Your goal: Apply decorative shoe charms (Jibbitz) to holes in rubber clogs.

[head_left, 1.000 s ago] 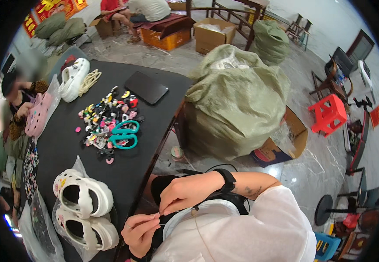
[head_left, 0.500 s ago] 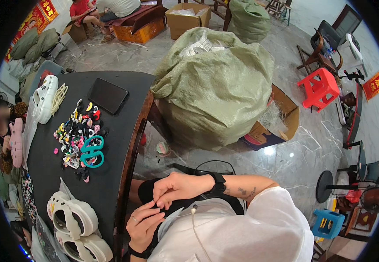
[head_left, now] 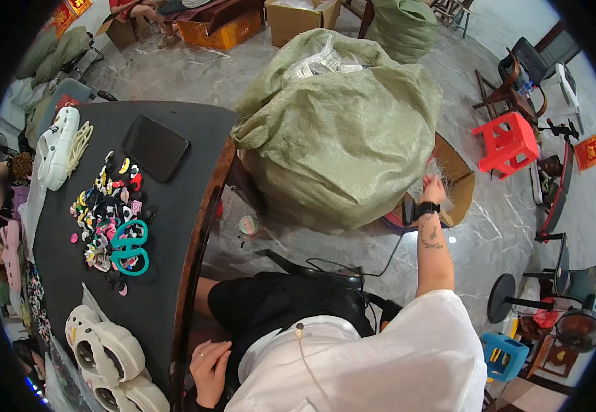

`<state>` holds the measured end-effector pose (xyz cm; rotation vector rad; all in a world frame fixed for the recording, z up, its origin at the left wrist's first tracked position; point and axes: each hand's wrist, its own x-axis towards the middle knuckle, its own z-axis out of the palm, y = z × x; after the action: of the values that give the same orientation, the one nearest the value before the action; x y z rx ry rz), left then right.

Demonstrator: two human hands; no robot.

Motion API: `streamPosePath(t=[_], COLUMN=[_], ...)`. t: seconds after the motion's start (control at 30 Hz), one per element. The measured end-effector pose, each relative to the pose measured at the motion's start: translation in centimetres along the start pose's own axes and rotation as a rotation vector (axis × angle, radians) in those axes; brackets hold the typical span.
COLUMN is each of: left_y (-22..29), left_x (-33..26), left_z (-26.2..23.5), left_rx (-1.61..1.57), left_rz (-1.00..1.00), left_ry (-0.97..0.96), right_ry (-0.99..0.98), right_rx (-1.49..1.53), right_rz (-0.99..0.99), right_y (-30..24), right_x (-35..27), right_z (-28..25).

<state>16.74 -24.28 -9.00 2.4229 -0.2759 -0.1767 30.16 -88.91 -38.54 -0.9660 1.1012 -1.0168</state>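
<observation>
My right hand [head_left: 434, 187] is stretched out over a cardboard box [head_left: 460, 180] at the right of the big sack. The box has clear plastic scraps in it; the fingers are small and partly merged with the scraps, so their grip is unclear. A black band with a dark box [head_left: 423, 210] sits on that wrist. Close to the table's near right edge, my left hand [head_left: 210, 365] hangs low with its fingers curled together; anything inside them is hidden. On the black table [head_left: 154, 240] lies a pile of small colourful shoe charms [head_left: 102, 213], with teal-handled scissors [head_left: 130, 248] on its right side.
White clogs [head_left: 109, 343] stand at the table's near end, and another white clog [head_left: 57, 147] lies at its far left beside cream straps [head_left: 79, 147]. A dark phone [head_left: 156, 147] rests nearby. The large green woven sack [head_left: 332, 151] fills the floor ahead. A red stool [head_left: 507, 144] stands to the right.
My hands were together over my lap, fingers on something small. The right has swung far out to the box; the left has dropped lower and slightly left. The view has shifted a little.
</observation>
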Motion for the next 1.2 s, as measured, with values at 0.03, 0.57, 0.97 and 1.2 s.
streamPosePath(t=[0.03,0.57,0.97,1.2], left_y=[0.0,-2.2,-2.8,-7.1], left_x=[-0.1,-2.6,-4.7,-6.1], left_z=[0.2,1.1,1.2,2.3], left_rx=[-0.013,0.112,0.118,-0.142], left_rz=[0.002,-0.279,-0.292,-0.262], left_ry=[-0.006,-0.024,0.031,0.065], right_ry=[0.020,-0.374,-0.868,-1.440], right_rx=[-0.107,-1.737,-1.831,-2.123], right_rz=[0.050,-0.226,0.034,0.758], right_y=[2.3,2.9,5.3,8.7], right_x=[3.2,0.7,-4.5,5.3], right_z=[-3.2,-10.7,-8.2,-18.8])
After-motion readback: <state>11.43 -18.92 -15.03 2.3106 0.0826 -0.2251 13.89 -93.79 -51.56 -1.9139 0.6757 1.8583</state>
